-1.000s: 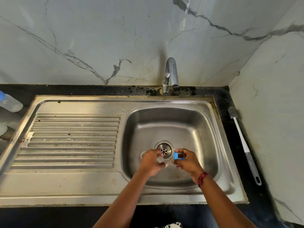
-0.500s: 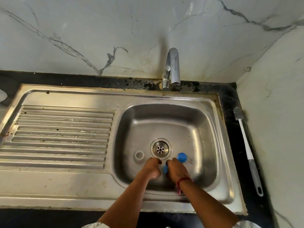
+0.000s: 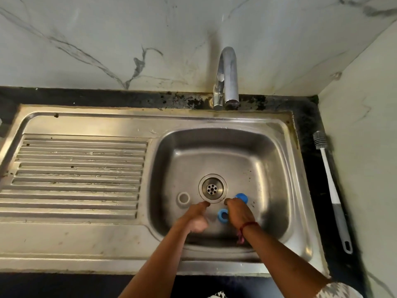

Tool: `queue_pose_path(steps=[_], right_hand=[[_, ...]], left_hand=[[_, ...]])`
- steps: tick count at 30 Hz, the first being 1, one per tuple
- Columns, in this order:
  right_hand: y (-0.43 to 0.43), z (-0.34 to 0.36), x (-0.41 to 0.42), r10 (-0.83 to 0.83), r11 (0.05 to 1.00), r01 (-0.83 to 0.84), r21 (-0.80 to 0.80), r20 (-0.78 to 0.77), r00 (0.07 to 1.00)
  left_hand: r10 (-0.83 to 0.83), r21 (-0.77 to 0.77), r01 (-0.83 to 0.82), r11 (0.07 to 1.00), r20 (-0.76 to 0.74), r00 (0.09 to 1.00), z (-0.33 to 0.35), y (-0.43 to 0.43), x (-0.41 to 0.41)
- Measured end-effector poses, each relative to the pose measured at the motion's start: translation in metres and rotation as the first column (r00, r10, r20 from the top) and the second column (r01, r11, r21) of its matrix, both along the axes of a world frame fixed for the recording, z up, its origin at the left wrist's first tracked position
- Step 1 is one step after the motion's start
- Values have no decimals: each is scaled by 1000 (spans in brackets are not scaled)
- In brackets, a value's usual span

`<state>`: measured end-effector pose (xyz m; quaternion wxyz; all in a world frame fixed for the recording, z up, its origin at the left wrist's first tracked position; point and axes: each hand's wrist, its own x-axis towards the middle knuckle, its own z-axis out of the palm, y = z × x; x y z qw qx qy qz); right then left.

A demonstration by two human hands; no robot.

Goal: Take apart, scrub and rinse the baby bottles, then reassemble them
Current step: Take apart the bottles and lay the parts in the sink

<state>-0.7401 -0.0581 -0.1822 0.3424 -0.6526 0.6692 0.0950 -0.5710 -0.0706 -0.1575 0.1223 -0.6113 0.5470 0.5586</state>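
Blue bottle ring [image 3: 223, 215] lay on the floor of the sink [image 3: 275, 168], beside the palm-down right hand [image 3: 238, 214]; whether that hand gripped it could not be told. A blue cap [image 3: 241, 197] lay just beyond the hand, and a clear ring [image 3: 183, 198] left of the drain [image 3: 212, 188]. Left hand [image 3: 196, 216]: forefinger out, other fingers curled, nothing seen in it. Bottle brush [image 3: 330, 190] lay on the dark table, right.
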Motion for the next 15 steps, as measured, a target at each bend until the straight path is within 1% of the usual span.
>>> queue_pose_path(steps=[2,4,6,7,8,9,10,11,13,15], right_hand=[[-2,8,-7,-35,997,35,-66,-6,999],[-7,18,-15,-68,988,64,-140,-22,997],[-12,24,-25,-89,974,86,-209,-7,996],[-15,24,-30,-105,968,103,-228,1,994],[-18,25,-35,-119,966,116,-231,0,993],[-20,25,-40,-110,970,104,-218,-15,994],[-22,25,-43,-84,980,76,-185,-38,996],[-23,23,-45,-51,989,44,-140,-46,998],[-22,17,-45,15,1000,-16,-11,-40,999],[-16,11,-42,72,996,-68,60,-68,995]], left_hand=[[38,-5,-38,999,-54,998,11,-4,10],[79,-57,-87,995,-123,989,23,-12,22],[117,-245,-144,959,-121,986,38,-24,34],[150,-358,-174,917,-96,984,43,-31,40],[174,-458,-184,870,-64,983,46,-38,46],[165,-522,-150,840,-18,986,46,-43,52],[117,-529,-76,845,45,992,42,-46,56],[32,-484,23,875,105,994,38,-48,58],[-158,-343,219,913,196,968,26,-47,58],[-276,-245,337,909,249,928,15,-42,54]])
